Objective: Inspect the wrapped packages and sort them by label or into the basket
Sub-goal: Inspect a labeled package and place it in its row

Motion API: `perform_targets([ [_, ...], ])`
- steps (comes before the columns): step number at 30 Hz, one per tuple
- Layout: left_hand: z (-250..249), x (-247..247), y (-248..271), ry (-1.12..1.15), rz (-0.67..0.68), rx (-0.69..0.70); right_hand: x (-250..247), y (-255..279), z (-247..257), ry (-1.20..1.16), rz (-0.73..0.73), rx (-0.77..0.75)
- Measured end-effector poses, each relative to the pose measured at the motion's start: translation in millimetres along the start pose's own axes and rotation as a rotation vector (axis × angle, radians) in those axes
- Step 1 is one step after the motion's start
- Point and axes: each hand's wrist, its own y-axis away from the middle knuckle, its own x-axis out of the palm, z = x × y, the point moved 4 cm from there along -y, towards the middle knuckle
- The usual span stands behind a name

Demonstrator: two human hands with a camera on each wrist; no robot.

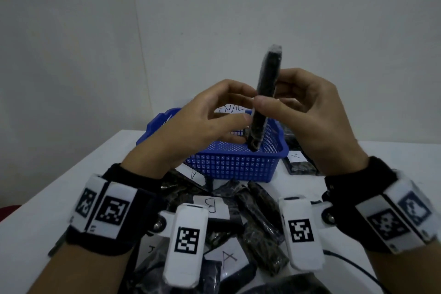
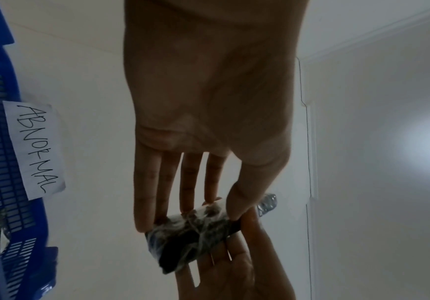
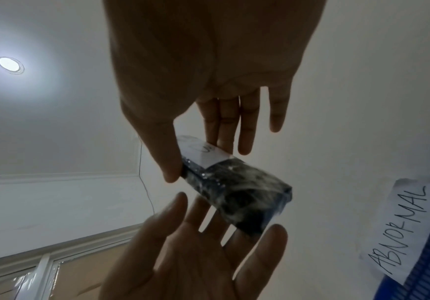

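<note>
A black package (image 1: 265, 93) wrapped in clear film stands nearly upright above the blue basket (image 1: 229, 164). My left hand (image 1: 243, 108) pinches its lower part between thumb and fingers. My right hand (image 1: 274, 100) pinches it higher up, thumb across the front. In the right wrist view the package (image 3: 236, 190) carries a white label (image 3: 203, 154) under my right hand's thumb; its writing is unreadable. In the left wrist view the package (image 2: 193, 233) lies between both hands. The basket bears an "ABNORMAL" paper label (image 2: 34, 150).
Several black wrapped packages lie piled on the white table (image 1: 71, 174) in front of the basket, with labels B (image 1: 212, 205) and A (image 1: 229, 258) showing. Another A-labelled package (image 1: 296, 160) lies right of the basket. A black cable (image 1: 353, 267) runs at the right.
</note>
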Motion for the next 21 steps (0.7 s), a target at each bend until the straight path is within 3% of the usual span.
perform_targets([
  [5,-10.5,-16.7,1.3,0.094,-0.201,0.155,2.9,1.3,-2.8,0.15,0.041,-0.083],
  [14,-8.0,-5.8,-1.1,0.098,-0.117,0.149,8.4,3.2,-7.1,0.224,0.096,-0.204],
  [17,-10.7,-8.5,0.2,0.101,-0.118,0.175,5.8,1.3,-12.6,0.28,0.079,-0.143],
  [21,-14.1,-8.9,1.4,0.011,-0.149,0.218,5.7,2.6,-21.6,0.185,0.121,0.064],
])
